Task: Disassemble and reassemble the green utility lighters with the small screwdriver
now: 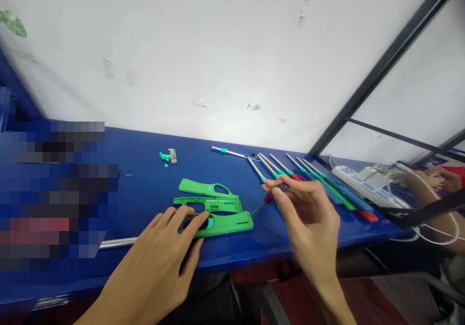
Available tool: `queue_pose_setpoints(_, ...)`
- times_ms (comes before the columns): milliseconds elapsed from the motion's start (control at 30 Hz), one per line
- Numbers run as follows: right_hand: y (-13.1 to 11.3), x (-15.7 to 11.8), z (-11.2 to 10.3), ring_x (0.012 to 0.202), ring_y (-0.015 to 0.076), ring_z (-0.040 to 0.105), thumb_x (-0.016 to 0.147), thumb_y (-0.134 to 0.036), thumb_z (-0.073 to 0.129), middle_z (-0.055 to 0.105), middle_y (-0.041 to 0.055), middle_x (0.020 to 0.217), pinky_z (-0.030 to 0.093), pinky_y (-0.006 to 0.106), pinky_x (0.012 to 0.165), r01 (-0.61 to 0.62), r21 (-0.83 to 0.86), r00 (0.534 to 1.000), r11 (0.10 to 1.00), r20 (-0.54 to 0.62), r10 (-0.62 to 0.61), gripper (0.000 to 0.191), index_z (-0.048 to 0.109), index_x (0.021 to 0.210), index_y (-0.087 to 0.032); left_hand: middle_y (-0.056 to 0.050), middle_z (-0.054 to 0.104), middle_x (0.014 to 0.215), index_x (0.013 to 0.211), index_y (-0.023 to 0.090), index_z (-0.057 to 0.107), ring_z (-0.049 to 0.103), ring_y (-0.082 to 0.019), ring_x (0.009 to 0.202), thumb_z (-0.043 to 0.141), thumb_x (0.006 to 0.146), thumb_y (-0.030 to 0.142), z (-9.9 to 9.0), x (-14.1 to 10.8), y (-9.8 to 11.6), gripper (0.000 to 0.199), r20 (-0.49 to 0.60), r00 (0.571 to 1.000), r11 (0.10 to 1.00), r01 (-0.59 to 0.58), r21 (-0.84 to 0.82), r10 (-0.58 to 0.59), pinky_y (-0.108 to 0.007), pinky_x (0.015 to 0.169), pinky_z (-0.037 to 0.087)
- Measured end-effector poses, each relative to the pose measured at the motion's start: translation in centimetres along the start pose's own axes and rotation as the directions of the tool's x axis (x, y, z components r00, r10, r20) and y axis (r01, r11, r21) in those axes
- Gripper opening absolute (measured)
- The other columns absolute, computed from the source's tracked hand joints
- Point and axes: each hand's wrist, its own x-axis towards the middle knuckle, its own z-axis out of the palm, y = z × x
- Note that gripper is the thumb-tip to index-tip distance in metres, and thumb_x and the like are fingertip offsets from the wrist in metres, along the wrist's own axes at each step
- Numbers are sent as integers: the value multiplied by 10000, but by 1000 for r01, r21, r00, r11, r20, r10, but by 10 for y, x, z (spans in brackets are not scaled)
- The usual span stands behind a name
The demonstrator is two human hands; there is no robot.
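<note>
My left hand (165,242) is closed around a green long-necked lighter (232,223) lying at the front of the table. The lighter's metal tube (119,242) sticks out to the left past my wrist. In my right hand (308,218) I pinch a screwdriver (269,198) with a dark red handle; its thin shaft slants down to the lighter's right end. Just behind lie two opened green casing halves: one shows its smooth outside (196,187), the other its ribbed inside (221,205).
Several lighters (323,189) in red, green and blue lie in a row at right. A loose metal tube (228,151), a teal trigger (165,156) and small parts sit farther back. A power strip (363,184) with white cables and another person's hands (432,179) are beyond the black frame.
</note>
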Motion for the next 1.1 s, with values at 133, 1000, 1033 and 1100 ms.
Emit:
queue_pose_setpoints(133, -1, 4, 3, 885, 176, 751, 896, -212, 803, 694, -16, 958, 645, 309, 751, 6, -34, 1000, 999, -25, -7, 233, 686, 1080, -293, -90, 648, 1296, 1453, 277, 536, 637, -331, 1148, 450, 1035, 243, 0, 0, 0, 428, -4, 1000, 1000, -3, 4, 3, -570, 955, 550)
queue_pose_setpoints(1000, -24, 24, -8, 1052, 169, 738, 1061, -233, 579, 784, -19, 1185, 582, 293, 920, 96, -209, 953, 973, 301, -30, 329, 716, 1324, -376, -87, 627, 1357, 1483, 303, 506, 619, -347, 1209, 477, 1040, 271, 0, -2, 0, 446, 22, 999, 1000, 27, 8, -27, -594, 1009, 532)
queue_pose_setpoints(1033, -24, 25, -6, 991, 165, 752, 1043, -230, 614, 799, -29, 1116, 594, 283, 882, 66, -175, 958, 982, 287, -13, 296, 740, 1270, -372, -85, 627, 1356, 1483, 304, 505, 619, -345, 1206, 474, 1040, 267, 1, -2, 0, 445, 25, 999, 1000, 28, 7, -29, -594, 1006, 532)
queue_pose_setpoints(1100, -23, 25, -3, 866, 164, 749, 988, -236, 705, 801, -37, 984, 602, 278, 797, 50, -164, 971, 985, 238, -9, 175, 789, 1098, -342, -79, 629, 1351, 1479, 309, 506, 620, -339, 1198, 472, 1040, 257, 1, -2, 0, 443, 28, 999, 999, 33, 8, -34, -587, 1000, 533)
